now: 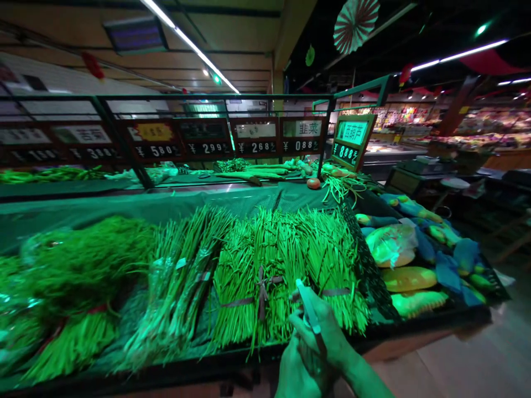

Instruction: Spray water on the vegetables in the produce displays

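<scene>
nearest us, our right hand (327, 331) and left hand (296, 370) meet at the display's front edge, both clasped around a slim, flat knife (309, 312) whose pale blade points up toward the tied bundles of garlic chives (286, 265). these are thin, straight green stalks, bound with dark bands and fanned on a green mesh mat (249, 202). to the right lie smooth, plastic-wrapped squash pieces (400, 279). behind, dark price signs (257, 138) read 5.80, 2.99, 2.68 and "韭菜" 0.88; a tilted green sign (352, 141) shows 8.88.
</scene>
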Demonstrator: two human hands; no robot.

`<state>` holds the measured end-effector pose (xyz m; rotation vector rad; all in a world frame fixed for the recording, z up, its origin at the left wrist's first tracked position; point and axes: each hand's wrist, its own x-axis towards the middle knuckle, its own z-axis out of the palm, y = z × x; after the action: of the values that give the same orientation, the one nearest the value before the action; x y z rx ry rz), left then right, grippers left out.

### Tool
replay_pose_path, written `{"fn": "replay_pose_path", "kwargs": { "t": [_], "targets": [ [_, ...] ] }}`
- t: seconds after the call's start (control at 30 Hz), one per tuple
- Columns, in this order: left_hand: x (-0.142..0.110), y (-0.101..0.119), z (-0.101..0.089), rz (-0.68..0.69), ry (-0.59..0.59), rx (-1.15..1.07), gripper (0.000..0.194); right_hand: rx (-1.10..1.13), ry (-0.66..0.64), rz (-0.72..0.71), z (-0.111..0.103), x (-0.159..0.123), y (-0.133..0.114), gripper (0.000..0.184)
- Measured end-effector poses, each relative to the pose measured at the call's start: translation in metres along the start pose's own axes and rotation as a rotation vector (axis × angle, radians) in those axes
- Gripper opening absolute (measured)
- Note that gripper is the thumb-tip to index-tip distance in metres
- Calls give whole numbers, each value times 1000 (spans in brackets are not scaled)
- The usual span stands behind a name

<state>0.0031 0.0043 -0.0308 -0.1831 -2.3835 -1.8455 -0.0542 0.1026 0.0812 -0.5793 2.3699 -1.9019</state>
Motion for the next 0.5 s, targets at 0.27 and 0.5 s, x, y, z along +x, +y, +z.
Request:
{"fn": "replay_pose_path", "kwargs": {
  "t": [0.27,0.5],
  "targets": [
    [-3,8,13,-166,-5,17,69,20,24,27,-11,-3,18,20],
    [4,38,34,-127,-147,5,65,11,64,82,-46,-11,33,41]
  ]
}}
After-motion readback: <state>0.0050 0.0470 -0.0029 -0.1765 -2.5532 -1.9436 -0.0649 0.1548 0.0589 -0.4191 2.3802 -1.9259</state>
